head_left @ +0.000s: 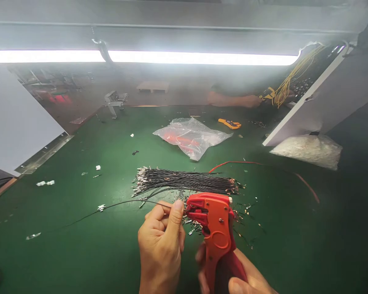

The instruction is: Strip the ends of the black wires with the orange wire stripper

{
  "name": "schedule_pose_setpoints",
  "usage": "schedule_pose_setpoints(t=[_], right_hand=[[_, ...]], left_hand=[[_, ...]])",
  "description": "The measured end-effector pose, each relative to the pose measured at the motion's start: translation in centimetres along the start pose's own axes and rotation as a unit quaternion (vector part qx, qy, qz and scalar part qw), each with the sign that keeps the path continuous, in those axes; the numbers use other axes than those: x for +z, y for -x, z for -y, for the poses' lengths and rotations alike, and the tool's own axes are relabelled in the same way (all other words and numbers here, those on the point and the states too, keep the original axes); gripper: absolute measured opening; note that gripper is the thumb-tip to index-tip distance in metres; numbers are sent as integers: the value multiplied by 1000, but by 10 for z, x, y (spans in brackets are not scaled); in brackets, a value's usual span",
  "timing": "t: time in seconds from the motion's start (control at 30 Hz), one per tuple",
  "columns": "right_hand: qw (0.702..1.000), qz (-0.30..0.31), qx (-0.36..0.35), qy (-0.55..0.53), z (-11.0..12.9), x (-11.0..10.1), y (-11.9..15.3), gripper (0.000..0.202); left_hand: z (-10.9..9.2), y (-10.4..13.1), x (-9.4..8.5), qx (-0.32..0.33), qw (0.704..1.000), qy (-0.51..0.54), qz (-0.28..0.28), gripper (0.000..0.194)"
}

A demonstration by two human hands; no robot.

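Note:
Between thumb and fingers, my left hand pinches a thin black wire near one end. That end reaches the jaws of a red and orange wire stripper; whether the jaws are closed on it I cannot tell. The wire's other end trails left over the green table and carries a small shiny terminal. Wrapped round the stripper's handles is my right hand, partly hidden behind the tool. Just beyond both hands lies a bundle of black wires, with metal terminals at its left and bare copper at its right.
Wire scraps litter the green table around the stripper. Farther back lie a clear plastic bag with something red inside and a yellow tool. A red wire curves rightward. Across the table, another person's arm shows near yellow wires.

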State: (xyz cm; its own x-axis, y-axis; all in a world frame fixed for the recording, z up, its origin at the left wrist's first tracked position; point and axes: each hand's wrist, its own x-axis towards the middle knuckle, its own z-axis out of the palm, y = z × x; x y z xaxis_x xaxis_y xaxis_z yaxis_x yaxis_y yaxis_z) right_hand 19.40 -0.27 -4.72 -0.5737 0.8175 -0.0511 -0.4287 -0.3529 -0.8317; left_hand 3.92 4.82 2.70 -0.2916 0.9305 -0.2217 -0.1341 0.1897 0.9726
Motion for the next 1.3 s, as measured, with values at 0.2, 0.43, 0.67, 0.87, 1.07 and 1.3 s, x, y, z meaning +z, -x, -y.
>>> schedule_pose_setpoints(t=[0.2, 0.43, 0.67, 0.87, 1.07, 1.3], right_hand=[[987, -141, -20, 80, 30, -5, 3, 85], [865, -267, -134, 403, 60, -20, 18, 46], [781, -229, -178, 553, 54, -20, 13, 22], [676, -263, -248, 642, 52, -19, 8, 23], [652, -285, -242, 660, 50, -19, 4, 22], [636, -384, -233, 627, 58, -36, 4, 15]], left_hand=[[11, -5, -6, 40, 995, -85, 37, 38], [34, 9, 5, 236, 952, -169, 93, 13], [47, 8, 9, 362, 907, -178, 123, 19], [56, 7, 5, 490, 811, -283, 150, 19], [67, 18, 11, 541, 794, -271, 59, 11], [60, 24, 15, 543, 796, -266, 23, 13]])
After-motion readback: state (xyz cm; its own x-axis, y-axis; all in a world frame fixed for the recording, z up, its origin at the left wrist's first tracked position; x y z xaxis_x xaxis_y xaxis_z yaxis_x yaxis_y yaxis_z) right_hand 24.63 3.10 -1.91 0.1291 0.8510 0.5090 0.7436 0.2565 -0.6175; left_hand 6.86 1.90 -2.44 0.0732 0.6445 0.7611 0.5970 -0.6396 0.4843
